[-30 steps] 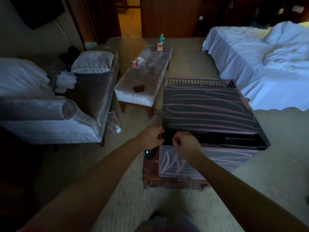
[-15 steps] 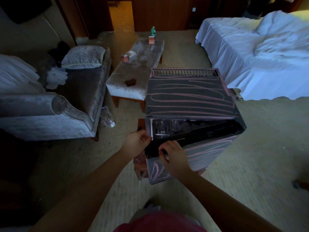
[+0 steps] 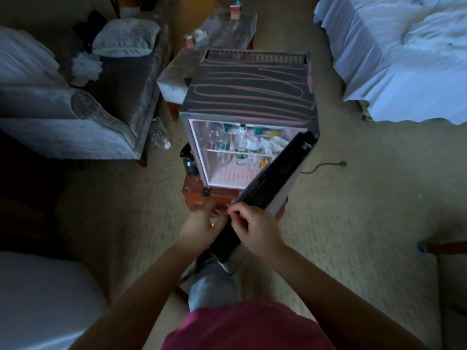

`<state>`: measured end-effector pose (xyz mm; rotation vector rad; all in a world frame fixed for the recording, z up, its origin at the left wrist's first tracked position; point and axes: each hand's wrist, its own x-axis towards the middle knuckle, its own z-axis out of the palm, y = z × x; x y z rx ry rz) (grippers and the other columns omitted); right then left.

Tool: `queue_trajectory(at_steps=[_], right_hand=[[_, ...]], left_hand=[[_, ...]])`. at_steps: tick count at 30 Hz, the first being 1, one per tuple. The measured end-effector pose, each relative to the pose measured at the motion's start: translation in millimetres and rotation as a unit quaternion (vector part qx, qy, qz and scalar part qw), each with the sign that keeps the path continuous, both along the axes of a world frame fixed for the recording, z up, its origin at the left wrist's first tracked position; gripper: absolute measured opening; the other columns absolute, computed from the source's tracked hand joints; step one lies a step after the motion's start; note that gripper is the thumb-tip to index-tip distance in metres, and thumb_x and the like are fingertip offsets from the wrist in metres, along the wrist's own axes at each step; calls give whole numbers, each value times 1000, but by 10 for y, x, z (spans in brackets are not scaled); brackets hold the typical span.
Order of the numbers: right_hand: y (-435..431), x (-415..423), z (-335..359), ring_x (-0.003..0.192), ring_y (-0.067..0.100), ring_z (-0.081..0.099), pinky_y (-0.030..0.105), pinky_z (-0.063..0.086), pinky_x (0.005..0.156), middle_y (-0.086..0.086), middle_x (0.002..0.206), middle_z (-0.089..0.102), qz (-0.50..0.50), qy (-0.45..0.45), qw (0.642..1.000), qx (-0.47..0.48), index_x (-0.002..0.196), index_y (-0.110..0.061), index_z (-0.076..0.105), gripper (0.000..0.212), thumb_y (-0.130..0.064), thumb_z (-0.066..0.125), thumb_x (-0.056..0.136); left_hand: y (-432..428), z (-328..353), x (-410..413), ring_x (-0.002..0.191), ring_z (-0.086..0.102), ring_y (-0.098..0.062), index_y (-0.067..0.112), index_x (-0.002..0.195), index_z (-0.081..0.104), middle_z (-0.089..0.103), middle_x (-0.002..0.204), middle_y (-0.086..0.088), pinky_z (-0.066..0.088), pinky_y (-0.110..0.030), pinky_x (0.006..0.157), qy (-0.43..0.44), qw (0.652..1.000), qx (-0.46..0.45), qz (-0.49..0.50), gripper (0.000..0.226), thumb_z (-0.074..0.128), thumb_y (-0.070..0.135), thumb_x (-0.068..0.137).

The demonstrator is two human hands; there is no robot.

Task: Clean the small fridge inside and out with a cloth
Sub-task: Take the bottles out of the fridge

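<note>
A small black fridge (image 3: pixel 249 93) with pink scribbles on its top stands on a low wooden stand (image 3: pixel 199 198) in the middle of the carpet. Its door (image 3: pixel 273 183) is swung wide toward me, hinged at the right. The lit white inside holds several plastic bottles (image 3: pixel 240 145) and crumpled wrappers on wire shelves. My left hand (image 3: pixel 202 224) grips the door's free edge from the left. My right hand (image 3: pixel 255 229) curls over the same edge from the right. No cloth is visible.
A grey velvet sofa (image 3: pixel 75 122) with pillows stands at the left. An upholstered bench (image 3: pixel 214 39) with small items lies behind the fridge. A bed with white sheets (image 3: pixel 399 54) fills the right. A power cord (image 3: pixel 326 165) lies on the carpet right of the fridge.
The fridge door has swung from nearly closed to wide open under both hands, which came toward me with its edge. The lit inside is now exposed.
</note>
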<state>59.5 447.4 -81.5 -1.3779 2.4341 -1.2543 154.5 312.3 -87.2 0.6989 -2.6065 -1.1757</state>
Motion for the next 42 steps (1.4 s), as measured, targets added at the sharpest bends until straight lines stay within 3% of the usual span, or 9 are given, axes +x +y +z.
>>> queue_trajectory(at_steps=[3,8,12,16,23,26,29,36,42], right_hand=[[477,-27,13,65,12,63,27,45,55,-3,73,69,-14,17,1000,9,89,-23,66,15,-29,53,86],[1272,-165,36,51,4,48,21,39,48,-5,61,60,-53,34,997,35,88,-18,69,6,-17,65,84],[1745,-439,10,83,20,55,24,43,69,6,90,61,-134,102,984,63,87,-13,69,10,-12,72,77],[2110,-666,0,109,34,55,42,56,78,16,123,57,-180,115,965,152,107,-4,65,29,-11,71,80],[2470,-893,-81,134,31,40,47,29,112,13,146,41,-251,113,925,261,136,-6,46,64,-24,72,81],[2457,-1010,-112,125,41,48,56,33,107,21,136,50,-285,129,915,255,128,0,50,72,-22,82,67],[2345,-1033,-114,134,42,38,56,23,111,24,141,44,-319,106,908,251,130,3,47,69,-21,76,72],[1373,-740,-248,140,32,33,50,22,116,12,148,41,-221,67,952,201,128,-8,54,51,-19,67,80],[292,-1122,-353,137,24,35,41,40,107,4,151,33,-107,-40,959,258,132,-15,50,43,-23,58,90]], left_hand=[[461,-55,38,81,60,-2,18,99,67,65,89,12,43,-16,72,4,1000,-1,-8,40,51,50,83],[1020,-135,33,79,59,-1,21,96,63,62,86,15,39,-13,68,-30,999,12,-3,7,62,24,91],[1291,-198,-48,81,59,-2,23,93,60,62,87,12,48,-20,73,-63,998,10,-28,1,59,22,92],[1526,-281,-192,84,60,-9,18,98,65,64,91,7,50,-30,81,-79,995,-2,-61,12,57,24,92],[1713,-337,-320,91,61,-13,19,106,64,67,100,2,48,-27,84,-137,983,-33,-120,25,51,35,92],[1646,-339,-343,89,59,-12,15,103,64,66,101,-2,39,-13,75,-141,983,-34,-115,15,55,21,94],[1518,-314,-399,88,53,-10,9,105,65,65,104,-6,31,-4,70,-128,987,-11,-93,16,56,16,93],[1029,-309,-641,87,61,-13,15,92,60,61,90,4,38,-15,74,-127,991,4,-52,7,55,20,94],[188,-301,-1204,109,58,-19,16,113,62,62,119,-3,45,-30,95,-164,986,-4,-7,24,53,24,93]])
